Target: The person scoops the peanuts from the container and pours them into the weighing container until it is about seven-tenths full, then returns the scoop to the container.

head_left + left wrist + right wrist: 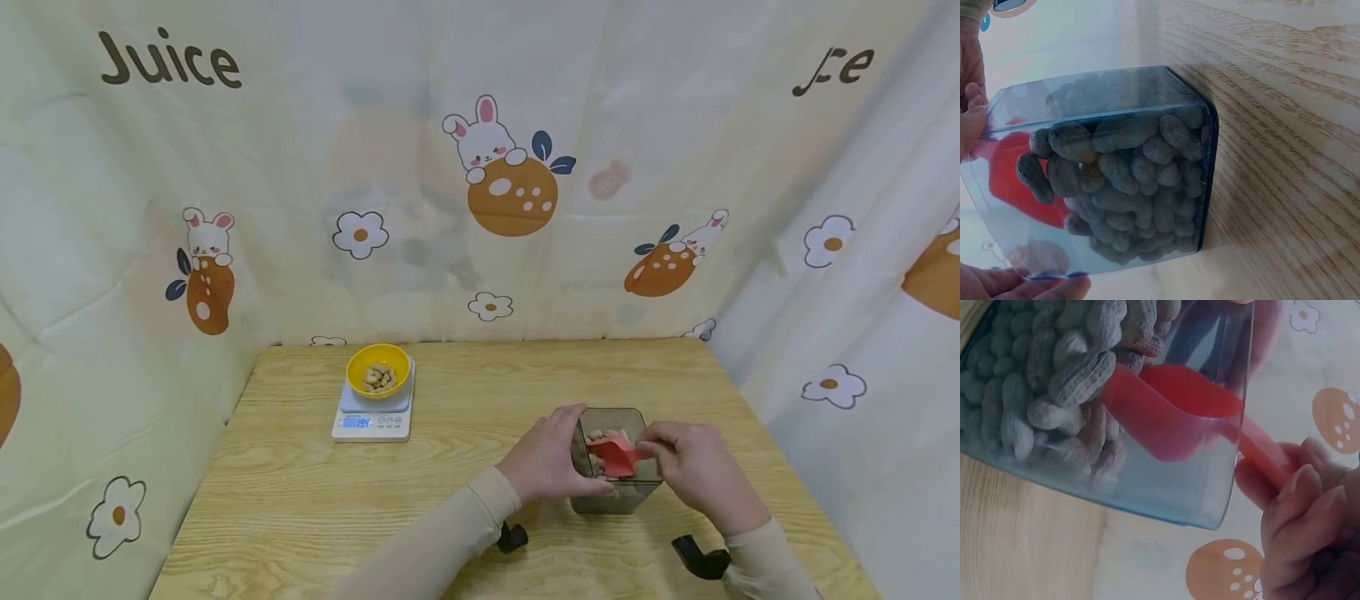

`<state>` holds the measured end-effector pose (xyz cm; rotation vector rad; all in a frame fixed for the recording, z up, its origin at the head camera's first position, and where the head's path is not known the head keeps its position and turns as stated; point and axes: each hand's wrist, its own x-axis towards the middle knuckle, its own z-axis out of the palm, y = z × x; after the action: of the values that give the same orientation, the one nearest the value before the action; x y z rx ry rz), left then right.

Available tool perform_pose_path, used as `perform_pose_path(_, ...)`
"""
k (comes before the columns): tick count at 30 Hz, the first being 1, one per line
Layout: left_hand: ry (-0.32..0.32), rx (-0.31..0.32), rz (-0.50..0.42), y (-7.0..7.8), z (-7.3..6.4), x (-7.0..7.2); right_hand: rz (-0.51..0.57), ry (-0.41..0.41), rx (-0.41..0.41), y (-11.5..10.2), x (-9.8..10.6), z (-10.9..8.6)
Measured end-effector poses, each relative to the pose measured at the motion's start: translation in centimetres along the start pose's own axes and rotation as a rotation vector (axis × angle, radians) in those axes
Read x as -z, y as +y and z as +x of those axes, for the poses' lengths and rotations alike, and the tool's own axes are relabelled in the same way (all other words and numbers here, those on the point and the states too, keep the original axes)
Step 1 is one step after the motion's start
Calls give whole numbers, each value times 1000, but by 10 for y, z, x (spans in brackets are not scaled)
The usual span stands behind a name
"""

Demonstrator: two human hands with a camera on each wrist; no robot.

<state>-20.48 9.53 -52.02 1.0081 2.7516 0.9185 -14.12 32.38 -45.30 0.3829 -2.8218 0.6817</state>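
In the head view, a clear grey, box-shaped plastic container (604, 503) is seen on the right part of a light wooden table (465, 387), with beige shelled-in peanuts (598, 435) inside. Its left side is gripped by the left hand (546, 454), the thumb being placed at the near side and the fingers at the far side. By the right hand (697, 467), the handle of a red plastic scoop (617, 460) is held, and the scoop's head is kept inside the container. Well apart, at the left, a round yellow bowl (358, 365) with some peanuts is carried by a white digital kitchen scale (371, 434), whose display is lit. In the left wrist view, the lower part of the container is filled by peanuts, and the scoop is seen above and among them. In the right wrist view, the handle is pinched narrowly between thumb and curled fingers outside the rim, while the peanuts are met by the scoop's tip; whether any are loaded cannot be told.
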Motion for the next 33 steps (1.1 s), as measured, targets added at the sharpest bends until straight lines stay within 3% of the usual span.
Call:
perform_pose_path(6,-1,7,-12,-1,1,-3,133,-104,-285,0,4,-1)
perform_pose_path(10,-6,14,-20,-2,1,-4,249,-127,-486,5,4,2)
perform_pose_path(14,-8,16,-23,-2,1,-3,318,-101,-566,10,2,3)
perform_pose_path(16,-6,14,-23,-2,1,-2,311,-97,-549,10,2,2)
perform_pose_path(19,-5,11,-32,-1,1,-2,222,-107,-449,9,4,-1)
perform_pose_path(25,-5,7,-40,0,1,-2,-54,-55,-117,4,6,-1)
perform_pose_path(28,-8,8,-39,1,1,-2,-116,-27,-12,2,3,3)
perform_pose_path(30,-12,11,-40,0,1,-1,-75,-49,-21,0,0,5)
perform_pose_path(33,-10,11,-42,-1,1,-1,38,-98,-142,-4,-2,5)
